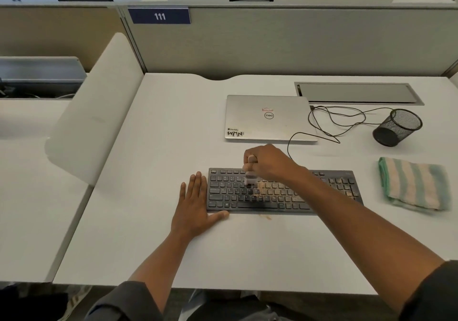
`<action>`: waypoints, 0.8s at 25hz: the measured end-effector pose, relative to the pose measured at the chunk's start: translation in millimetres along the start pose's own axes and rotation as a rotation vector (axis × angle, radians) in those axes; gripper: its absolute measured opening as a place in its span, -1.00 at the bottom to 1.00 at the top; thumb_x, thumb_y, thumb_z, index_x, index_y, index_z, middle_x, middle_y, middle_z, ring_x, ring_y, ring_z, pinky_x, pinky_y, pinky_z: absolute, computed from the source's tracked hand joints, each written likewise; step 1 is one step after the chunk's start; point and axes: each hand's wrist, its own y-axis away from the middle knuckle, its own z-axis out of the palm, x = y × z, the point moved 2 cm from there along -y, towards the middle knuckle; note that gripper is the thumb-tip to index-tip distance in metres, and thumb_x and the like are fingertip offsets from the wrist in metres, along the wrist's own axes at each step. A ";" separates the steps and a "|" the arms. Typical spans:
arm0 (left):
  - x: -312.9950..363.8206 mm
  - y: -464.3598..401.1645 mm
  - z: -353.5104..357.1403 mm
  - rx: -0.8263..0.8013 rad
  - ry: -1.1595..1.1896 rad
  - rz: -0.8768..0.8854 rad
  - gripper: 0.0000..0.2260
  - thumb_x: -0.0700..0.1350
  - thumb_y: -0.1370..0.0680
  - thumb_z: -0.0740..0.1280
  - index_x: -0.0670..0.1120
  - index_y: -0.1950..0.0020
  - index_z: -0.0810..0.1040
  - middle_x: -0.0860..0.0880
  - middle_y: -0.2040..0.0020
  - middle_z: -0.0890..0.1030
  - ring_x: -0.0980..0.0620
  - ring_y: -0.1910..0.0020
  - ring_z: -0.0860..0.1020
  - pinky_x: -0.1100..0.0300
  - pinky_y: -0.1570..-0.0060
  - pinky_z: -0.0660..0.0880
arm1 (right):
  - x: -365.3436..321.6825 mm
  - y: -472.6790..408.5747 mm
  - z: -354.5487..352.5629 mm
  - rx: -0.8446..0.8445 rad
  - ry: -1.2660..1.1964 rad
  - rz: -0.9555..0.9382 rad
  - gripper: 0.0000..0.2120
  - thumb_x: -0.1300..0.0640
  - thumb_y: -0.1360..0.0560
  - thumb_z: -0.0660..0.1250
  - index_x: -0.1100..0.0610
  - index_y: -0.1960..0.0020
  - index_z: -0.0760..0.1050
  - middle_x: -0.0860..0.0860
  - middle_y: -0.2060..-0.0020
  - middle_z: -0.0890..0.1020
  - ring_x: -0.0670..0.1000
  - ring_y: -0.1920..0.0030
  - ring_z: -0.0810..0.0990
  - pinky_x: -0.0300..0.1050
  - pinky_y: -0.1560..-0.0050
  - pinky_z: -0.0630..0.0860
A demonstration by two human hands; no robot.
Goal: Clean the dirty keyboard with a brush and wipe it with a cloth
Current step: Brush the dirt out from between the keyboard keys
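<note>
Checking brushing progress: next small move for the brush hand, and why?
Probably sweep the brush rightward along the keyboard: the right hand holds it over the left-centre keys, while tan dust covers the middle and right keys. The left hand braces the keyboard's left edge.

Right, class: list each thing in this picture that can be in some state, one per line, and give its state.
keyboard: dirty, brown dust on middle and right keys
brush: gripped, blurred, bristles on the keys
right hand: curled round the brush
left hand: flat on the desk at the keyboard's left end
cloth: folded, lying unused
laptop: lid closed
mesh cup: tipped on its side
desk: some dust by the keyboard's front edge
</note>
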 end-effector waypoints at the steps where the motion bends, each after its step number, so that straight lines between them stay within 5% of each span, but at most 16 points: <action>1: 0.1 0.7 -0.2 0.002 -0.001 0.000 0.14 0.66 -0.37 -0.13 -0.15 -0.64 -0.26 -0.09 -0.64 -0.29 -0.01 -0.59 -0.37 -0.04 -0.55 -0.36 | -2.8 1.0 -3.7 -0.010 -0.062 -0.001 -0.84 0.36 -0.54 0.25 0.22 0.09 0.60 -0.03 0.21 0.66 -0.26 0.22 0.64 -0.33 0.20 0.60; 4: 0.5 1.1 0.7 0.003 -0.003 -0.012 0.12 0.65 -0.38 -0.13 -0.14 -0.64 -0.27 -0.08 -0.64 -0.30 0.01 -0.59 -0.39 -0.03 -0.55 -0.36 | -4.8 3.5 -5.1 -0.019 -0.073 -0.016 -0.78 0.39 -0.55 0.22 0.18 0.12 0.59 -0.06 0.27 0.62 -0.35 0.42 0.54 -0.51 0.43 0.37; 7: 0.9 1.3 0.7 0.018 0.006 -0.006 0.11 0.64 -0.39 -0.12 -0.14 -0.64 -0.26 -0.08 -0.64 -0.28 0.01 -0.59 -0.38 -0.04 -0.56 -0.34 | 7.0 3.7 -4.4 -0.023 0.031 -0.018 -0.77 0.33 -0.55 0.27 0.05 0.13 0.59 -0.15 0.25 0.61 -0.31 0.36 0.55 -0.49 0.43 0.32; 11: 0.7 2.1 0.4 0.012 -0.009 -0.007 0.10 0.64 -0.39 -0.12 -0.13 -0.64 -0.27 -0.07 -0.64 -0.29 0.02 -0.59 -0.38 -0.04 -0.56 -0.34 | 9.8 2.5 -15.3 -0.019 0.084 -0.007 -0.83 0.35 -0.55 0.27 0.17 0.09 0.60 0.00 0.23 0.64 -0.22 0.29 0.54 -0.48 0.44 0.36; 15: 0.7 1.9 -0.1 0.019 0.009 -0.007 0.10 0.64 -0.40 -0.11 -0.13 -0.64 -0.26 -0.08 -0.65 -0.27 0.01 -0.59 -0.37 -0.03 -0.56 -0.35 | 7.9 5.1 -7.8 0.011 0.067 -0.041 -0.81 0.33 -0.56 0.26 0.12 0.10 0.59 -0.06 0.20 0.65 -0.30 0.26 0.56 -0.58 0.44 0.31; 20: 0.3 1.9 1.8 0.029 0.021 -0.002 0.11 0.64 -0.40 -0.09 -0.14 -0.65 -0.23 -0.08 -0.65 -0.25 0.01 -0.60 -0.34 -0.05 -0.57 -0.31 | 13.0 5.4 -8.5 0.014 0.193 0.005 -0.82 0.29 -0.52 0.33 0.04 0.16 0.59 -0.12 0.20 0.68 -0.17 0.17 0.64 -0.27 0.18 0.55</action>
